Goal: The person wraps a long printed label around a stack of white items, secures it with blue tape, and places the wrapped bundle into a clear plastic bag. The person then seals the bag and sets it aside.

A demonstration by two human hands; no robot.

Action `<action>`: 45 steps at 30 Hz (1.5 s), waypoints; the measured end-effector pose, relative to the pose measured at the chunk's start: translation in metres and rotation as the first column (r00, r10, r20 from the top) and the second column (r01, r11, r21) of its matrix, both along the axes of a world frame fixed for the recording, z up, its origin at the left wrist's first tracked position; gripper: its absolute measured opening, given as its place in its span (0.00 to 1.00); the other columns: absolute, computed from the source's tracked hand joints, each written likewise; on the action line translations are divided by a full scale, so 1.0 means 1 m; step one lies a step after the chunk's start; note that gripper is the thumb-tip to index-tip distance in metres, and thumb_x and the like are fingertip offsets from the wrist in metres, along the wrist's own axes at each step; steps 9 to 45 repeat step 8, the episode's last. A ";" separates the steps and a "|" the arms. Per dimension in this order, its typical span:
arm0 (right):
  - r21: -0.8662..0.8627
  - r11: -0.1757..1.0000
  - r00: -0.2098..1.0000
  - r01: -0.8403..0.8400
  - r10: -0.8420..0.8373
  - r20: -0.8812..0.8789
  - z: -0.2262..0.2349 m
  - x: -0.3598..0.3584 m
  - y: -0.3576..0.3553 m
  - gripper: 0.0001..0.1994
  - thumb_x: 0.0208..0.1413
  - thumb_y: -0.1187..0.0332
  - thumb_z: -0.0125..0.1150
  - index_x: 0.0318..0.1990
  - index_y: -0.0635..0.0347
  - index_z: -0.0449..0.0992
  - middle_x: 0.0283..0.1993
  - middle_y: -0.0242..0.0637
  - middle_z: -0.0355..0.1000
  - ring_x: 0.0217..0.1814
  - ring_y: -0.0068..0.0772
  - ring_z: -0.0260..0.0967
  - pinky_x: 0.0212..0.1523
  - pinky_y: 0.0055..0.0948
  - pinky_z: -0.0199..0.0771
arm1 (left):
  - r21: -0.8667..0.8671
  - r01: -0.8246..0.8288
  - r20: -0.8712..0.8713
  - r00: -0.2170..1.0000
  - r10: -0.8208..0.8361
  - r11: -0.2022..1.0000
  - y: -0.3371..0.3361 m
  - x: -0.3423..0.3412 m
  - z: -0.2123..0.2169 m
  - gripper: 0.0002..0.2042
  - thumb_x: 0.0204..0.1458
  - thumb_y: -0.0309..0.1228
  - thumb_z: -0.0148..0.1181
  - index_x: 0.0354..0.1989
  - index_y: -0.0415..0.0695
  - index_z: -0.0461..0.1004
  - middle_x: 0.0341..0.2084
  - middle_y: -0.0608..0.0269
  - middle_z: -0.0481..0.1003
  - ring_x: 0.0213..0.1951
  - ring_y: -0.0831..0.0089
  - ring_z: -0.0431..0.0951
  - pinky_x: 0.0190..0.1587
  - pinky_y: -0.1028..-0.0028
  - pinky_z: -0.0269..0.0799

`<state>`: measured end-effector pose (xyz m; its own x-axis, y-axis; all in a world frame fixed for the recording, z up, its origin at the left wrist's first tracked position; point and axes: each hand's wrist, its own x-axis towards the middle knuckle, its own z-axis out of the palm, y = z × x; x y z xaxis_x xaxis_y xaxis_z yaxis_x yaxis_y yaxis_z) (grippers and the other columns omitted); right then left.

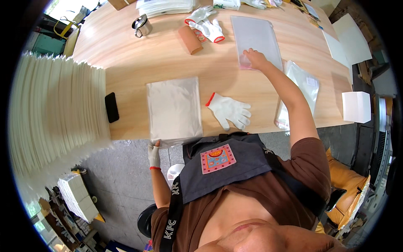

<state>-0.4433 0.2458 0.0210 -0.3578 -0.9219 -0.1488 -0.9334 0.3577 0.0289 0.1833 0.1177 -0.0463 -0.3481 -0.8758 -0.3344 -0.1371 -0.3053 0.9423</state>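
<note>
A stack of clear plastic sleeves (174, 107) lies in front of me, its near edge at the table edge. My left hand (154, 154), in a white glove with bare fingertips, pinches the near left corner of that stack. Farther off to the right, my bare right hand (254, 59) reaches over a second pile of clear plastic sleeves (254, 35). Its fingers bend together onto the near part of the pile. Between the two piles, a white work glove (230, 111) with a red cuff rests flat near the table edge.
A tall stack of white sheets (63, 96) rises at left beside a black phone (111, 107). Farther back are a metal mug (142, 26), a brown cardboard tube (190, 40) and more gloves (208, 29). On the right lie clear bags (304, 86) and a white box (356, 107).
</note>
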 end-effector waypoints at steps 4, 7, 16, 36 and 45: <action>0.004 1.000 0.995 -0.011 0.012 -0.097 -0.016 0.001 0.002 0.26 0.39 0.74 0.65 0.49 0.52 0.64 0.43 0.44 0.64 0.44 0.47 0.70 0.39 0.42 0.75 | 0.145 -0.006 0.114 0.993 -0.011 0.989 0.000 0.002 0.024 0.18 0.49 0.38 0.64 0.41 0.35 0.75 0.32 0.66 0.76 0.32 0.79 0.74 0.35 0.79 0.68; -0.138 0.990 0.999 -0.026 0.019 -0.048 -0.030 0.003 0.003 0.25 0.42 0.69 0.66 0.49 0.52 0.64 0.43 0.43 0.64 0.45 0.46 0.70 0.40 0.43 0.75 | 0.213 0.020 0.274 0.958 -0.080 0.977 -0.003 0.011 0.042 0.19 0.48 0.40 0.65 0.41 0.37 0.75 0.31 0.68 0.76 0.31 0.82 0.73 0.32 0.80 0.67; -0.141 0.989 0.999 -0.041 0.037 -0.032 -0.035 0.010 -0.004 0.25 0.42 0.69 0.66 0.49 0.52 0.64 0.43 0.43 0.64 0.45 0.46 0.70 0.40 0.43 0.75 | 0.226 0.024 0.323 0.941 -0.098 0.974 -0.008 0.013 0.044 0.19 0.47 0.40 0.65 0.42 0.39 0.75 0.31 0.70 0.76 0.31 0.83 0.73 0.32 0.81 0.67; -0.141 0.989 0.999 -0.041 0.037 -0.032 -0.035 0.010 -0.004 0.25 0.42 0.69 0.66 0.49 0.52 0.64 0.43 0.43 0.64 0.45 0.46 0.70 0.40 0.43 0.75 | 0.226 0.024 0.323 0.941 -0.098 0.974 -0.008 0.013 0.044 0.19 0.47 0.40 0.65 0.42 0.39 0.75 0.31 0.70 0.76 0.31 0.83 0.73 0.32 0.81 0.67; -0.141 0.989 0.999 -0.041 0.037 -0.032 -0.035 0.010 -0.004 0.25 0.42 0.69 0.66 0.49 0.52 0.64 0.43 0.43 0.64 0.45 0.46 0.70 0.40 0.43 0.75 | 0.226 0.024 0.323 0.941 -0.098 0.974 -0.008 0.013 0.044 0.19 0.47 0.40 0.65 0.42 0.39 0.75 0.31 0.70 0.76 0.31 0.83 0.73 0.32 0.81 0.67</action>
